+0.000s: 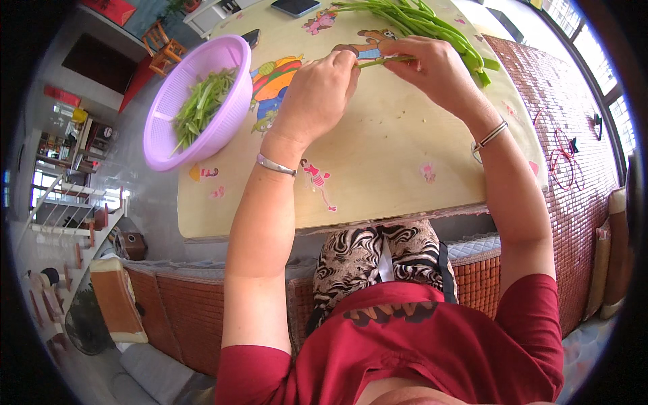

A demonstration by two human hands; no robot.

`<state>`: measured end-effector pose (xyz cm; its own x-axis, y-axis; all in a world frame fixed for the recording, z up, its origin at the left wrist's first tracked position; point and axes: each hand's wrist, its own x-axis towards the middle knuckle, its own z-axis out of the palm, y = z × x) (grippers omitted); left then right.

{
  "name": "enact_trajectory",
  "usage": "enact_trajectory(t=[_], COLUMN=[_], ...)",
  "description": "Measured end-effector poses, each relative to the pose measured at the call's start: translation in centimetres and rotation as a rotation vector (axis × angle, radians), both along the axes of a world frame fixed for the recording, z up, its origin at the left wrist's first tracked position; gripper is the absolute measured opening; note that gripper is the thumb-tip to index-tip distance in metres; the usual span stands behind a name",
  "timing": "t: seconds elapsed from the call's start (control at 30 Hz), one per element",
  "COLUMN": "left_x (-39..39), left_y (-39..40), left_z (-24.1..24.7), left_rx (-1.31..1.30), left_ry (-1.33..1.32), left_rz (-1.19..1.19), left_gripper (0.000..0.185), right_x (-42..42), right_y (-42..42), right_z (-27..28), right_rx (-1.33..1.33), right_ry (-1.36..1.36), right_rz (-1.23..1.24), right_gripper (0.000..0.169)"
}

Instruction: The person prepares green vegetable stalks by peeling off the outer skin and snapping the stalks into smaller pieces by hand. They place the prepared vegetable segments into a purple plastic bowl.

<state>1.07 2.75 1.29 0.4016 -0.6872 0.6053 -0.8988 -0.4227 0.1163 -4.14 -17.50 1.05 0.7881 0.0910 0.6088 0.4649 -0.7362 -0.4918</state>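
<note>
A thin green vegetable stem (377, 63) stretches between my two hands above the table. My left hand (323, 93) pinches one end, its fingertips mostly hidden behind the knuckles. The other end lies between the thumb and fingers of my right hand (434, 71). Just beyond my right hand lies a bunch of long green stalks (430, 25), their cut ends pointing towards the right edge of the table. To the left, a purple plastic colander (237, 96) leans at an angle in view and holds a heap of short green pieces (205, 106).
The table (385, 172) wears a pale cover with cartoon stickers; small green bits (400, 118) are scattered on it. A phone (295, 6) lies at the far edge, another dark phone (251, 38) beside the colander. A tiled bench seat (582, 212) bearing a red cord (564, 162) runs along the right.
</note>
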Motion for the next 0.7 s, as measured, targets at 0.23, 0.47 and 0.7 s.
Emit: enact_trajectory(t=[0.23,0.47,0.7], left_x=[0.4,0.1,1.2], left_y=[0.4,-0.7,0.9], left_z=[0.2,0.1,1.1], left_rx=[-0.231,-0.788,-1.28], left_ry=[0.333,0.895,1.288], left_rz=[0.11,-0.166,-0.366], left_gripper=[0.014,0.016,0.017], right_x=[0.2,0.4,0.6], right_y=[-0.5,-0.9,-1.6], right_z=[1.1,0.2,-0.1], right_rx=[0.597,1.026,1.362], right_ry=[0.258,0.454,0.619], right_rz=[0.089,0.343,0.335], right_gripper=[0.022,0.023,0.017])
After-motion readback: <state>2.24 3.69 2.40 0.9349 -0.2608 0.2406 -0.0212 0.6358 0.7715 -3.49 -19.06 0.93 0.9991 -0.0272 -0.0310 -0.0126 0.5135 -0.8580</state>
